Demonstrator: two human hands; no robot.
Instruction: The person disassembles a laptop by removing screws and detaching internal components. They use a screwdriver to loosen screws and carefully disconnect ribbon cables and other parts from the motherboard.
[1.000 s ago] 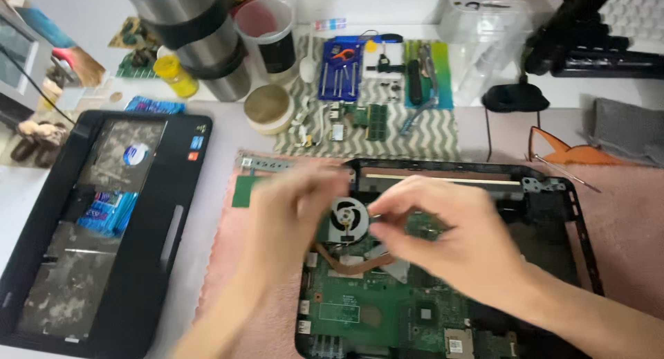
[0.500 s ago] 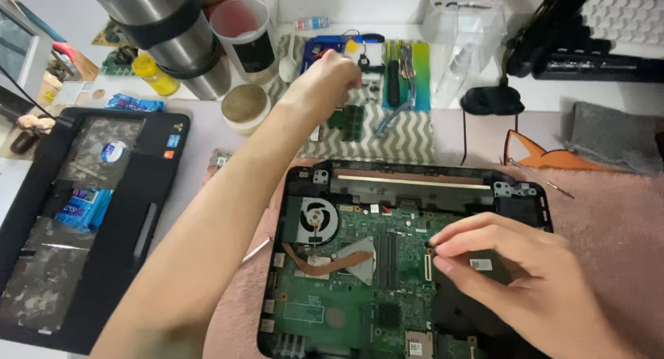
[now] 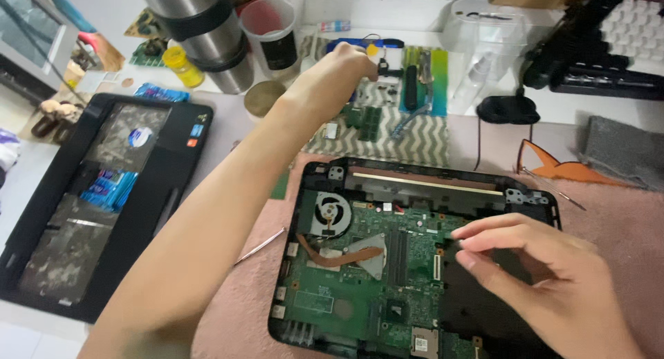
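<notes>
Cluttered bench, pink mat under the opened laptop base (image 3: 415, 262). Your left hand (image 3: 332, 79) reaches to the zigzag parts mat (image 3: 408, 141), fingers pinched — contents indiscernible. Your right hand (image 3: 546, 283), loosely curled and empty, hovers over the motherboard (image 3: 353, 290) — a brushing forearm could snag connectors.

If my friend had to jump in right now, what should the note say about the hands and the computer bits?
Left hand: stretched out to the far side of the table, fingers closed over the small tools on the zigzag mat; what it grips, if anything, is hidden.
Right hand: resting on the right part of the open laptop base, fingertips pinched just above the green board; I cannot tell if it holds anything.
Done: the laptop's top cover is off and lies to the left. The fan and copper heat pipe sit on the board.
Left: the board is still in its base.
</notes>
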